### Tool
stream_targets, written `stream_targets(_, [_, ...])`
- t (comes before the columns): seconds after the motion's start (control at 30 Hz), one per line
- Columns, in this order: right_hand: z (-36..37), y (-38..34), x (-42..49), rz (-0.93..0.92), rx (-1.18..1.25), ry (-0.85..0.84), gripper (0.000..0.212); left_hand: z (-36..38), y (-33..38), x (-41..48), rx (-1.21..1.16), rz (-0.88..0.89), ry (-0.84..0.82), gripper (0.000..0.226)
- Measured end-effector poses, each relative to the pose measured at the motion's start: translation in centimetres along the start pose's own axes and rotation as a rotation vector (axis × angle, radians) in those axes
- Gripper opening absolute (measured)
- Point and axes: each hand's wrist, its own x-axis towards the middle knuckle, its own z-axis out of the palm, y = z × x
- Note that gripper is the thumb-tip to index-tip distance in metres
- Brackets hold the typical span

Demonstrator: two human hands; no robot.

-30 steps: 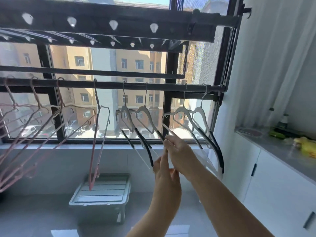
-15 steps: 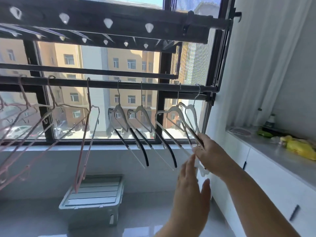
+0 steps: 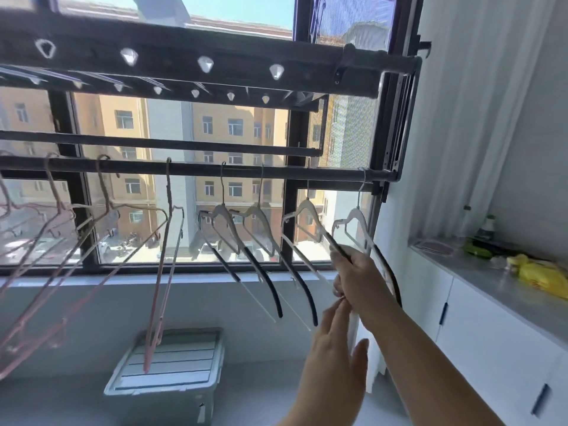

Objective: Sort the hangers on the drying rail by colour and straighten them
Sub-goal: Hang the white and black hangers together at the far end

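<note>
- On the drying rail [image 3: 196,171], pink hangers [image 3: 63,212] crowd toward 9 o'clock and four white hangers [image 3: 259,212] toward 3 o'clock.
- The right hand [image 3: 359,278] grips the black arm of the third white hanger [image 3: 307,207]. The left hand [image 3: 332,348], fingers straight, touches below it and holds nothing.
- The two end hangers, bunched half a second ago, now hang apart. The white group looks nearly straightened.

Bright daylight through window [image 3: 233,192], backlit dark rail [image 3: 184,169] (soft focus), wide-angle edge bending
</note>
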Motion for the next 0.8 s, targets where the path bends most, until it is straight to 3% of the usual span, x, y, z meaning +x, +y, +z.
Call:
stream_targets(0.23, [2.3,-0.5,1.1,0.045,0.065,-0.001,0.019,-0.6,-1.1,0.2,0.05,-0.111,-0.126,0.082])
stream_targets(0.37, [2.9,1.0,1.0,0.135,0.044,-0.002,0.025,-0.6,-1.6,-0.1,0.082,-0.224,-0.135,0.079])
stream_targets(0.53, [2.3,5.1,-0.4,0.118,-0.086,0.013,0.023,0.4,-2.7,-2.0,0.064,-0.27,-0.215,0.076])
stream_targets(0.8, [-2.1,11.7,-6.0,0.232,-0.151,-0.057,0.018,-0.5,-11.7,-3.9,0.173,-0.541,-0.235,0.07])
